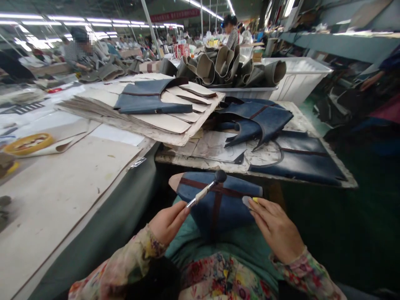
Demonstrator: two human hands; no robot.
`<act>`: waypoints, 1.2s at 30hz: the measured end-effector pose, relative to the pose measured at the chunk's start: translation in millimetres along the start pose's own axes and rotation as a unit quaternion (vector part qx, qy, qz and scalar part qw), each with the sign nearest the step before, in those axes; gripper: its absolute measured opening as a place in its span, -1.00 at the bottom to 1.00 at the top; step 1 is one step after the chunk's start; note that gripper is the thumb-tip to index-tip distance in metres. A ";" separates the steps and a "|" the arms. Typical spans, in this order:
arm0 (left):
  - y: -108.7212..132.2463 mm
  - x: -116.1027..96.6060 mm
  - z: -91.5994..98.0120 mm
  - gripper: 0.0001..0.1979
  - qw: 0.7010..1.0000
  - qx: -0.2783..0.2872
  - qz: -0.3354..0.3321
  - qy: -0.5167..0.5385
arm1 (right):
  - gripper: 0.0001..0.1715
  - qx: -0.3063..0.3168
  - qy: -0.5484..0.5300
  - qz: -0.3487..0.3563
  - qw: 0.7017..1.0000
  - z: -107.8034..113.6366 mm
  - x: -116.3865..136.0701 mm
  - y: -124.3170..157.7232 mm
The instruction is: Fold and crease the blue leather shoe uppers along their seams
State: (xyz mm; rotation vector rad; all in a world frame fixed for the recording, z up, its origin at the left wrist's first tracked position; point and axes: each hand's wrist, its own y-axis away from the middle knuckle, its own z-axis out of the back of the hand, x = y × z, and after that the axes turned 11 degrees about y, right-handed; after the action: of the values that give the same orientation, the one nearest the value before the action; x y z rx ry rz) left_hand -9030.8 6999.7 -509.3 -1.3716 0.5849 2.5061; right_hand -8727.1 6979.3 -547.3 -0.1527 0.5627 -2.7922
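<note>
My left hand (168, 223) is closed around the shaft of a hammer (204, 192). Its shaft is metal, partly wrapped in something whitish, and its round black head points up and away. Beneath the hammer, a dark blue leather boot piece (200, 218) with crossing brown strips and a pale tan tip lies over my green-covered lap. My right hand (276, 227) is closed at the right end of this piece, thumb and fingers together. A small pale rounded bit and a yellow bit show at its fingertips; what they belong to I cannot make out.
Ahead, a board (300, 110) carries more blue leather pieces (309, 154). A stack of pale sheets (131, 121) overlaps it, topped by a blue piece (146, 96). A worktable (78, 179) with a yellow tray (29, 143) stands left. White bins (296, 79) and other people are beyond.
</note>
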 end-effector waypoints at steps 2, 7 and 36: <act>-1.2 -6.8 -4.1 -0.61 1.000 -0.001 -0.024 0.004 | -0.62 -0.003 0.018 -0.021 1.000 -0.6 -4.6 -1.7; -11.8 -11.7 -20.1 -0.66 0.993 0.043 0.047 -0.095 | -0.62 0.002 0.042 -0.024 0.999 -0.6 -9.4 -4.3; -33.7 -36.1 -41.4 -0.70 0.984 0.111 0.047 -0.134 | -0.62 -0.005 0.031 -0.047 0.998 10.7 -4.9 25.8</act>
State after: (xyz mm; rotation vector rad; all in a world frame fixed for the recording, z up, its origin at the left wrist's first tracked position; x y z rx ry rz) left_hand -8967.4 7011.2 -506.8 -0.9300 0.8551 2.5457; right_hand -8714.0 6954.2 -547.8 -0.0984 0.5985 -2.8933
